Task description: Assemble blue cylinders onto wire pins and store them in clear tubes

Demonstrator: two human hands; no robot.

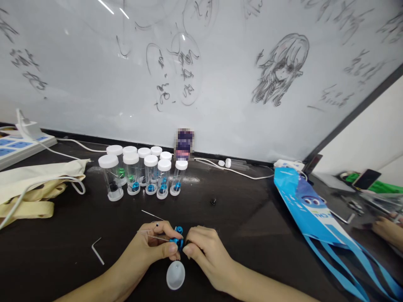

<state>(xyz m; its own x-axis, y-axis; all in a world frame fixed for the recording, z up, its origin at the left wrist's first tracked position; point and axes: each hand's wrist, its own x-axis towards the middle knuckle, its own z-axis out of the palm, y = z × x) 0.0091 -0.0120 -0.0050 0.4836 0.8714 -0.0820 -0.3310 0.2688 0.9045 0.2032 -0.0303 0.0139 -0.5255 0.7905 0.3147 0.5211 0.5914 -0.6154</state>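
My left hand (154,247) pinches a small blue part (177,240) with thin metal rods sticking out to the left. Close against the part's right side is my right hand (206,253), its fingers curled together; what they hold is hidden. Just below the hands stands a small white cup (175,275). An L-shaped hex key (98,251) lies to the left on the dark table. A thin rod (152,215) rests beyond my left hand. Farther back sits a small black piece (213,201).
Several clear tubes with white caps (151,160) stand behind my hands, holding blue, green or black parts. A power strip (27,147) and cream cloth bag (40,180) lie left. A blue bag (308,205) is right; another person's hand (388,230) shows at the edge.
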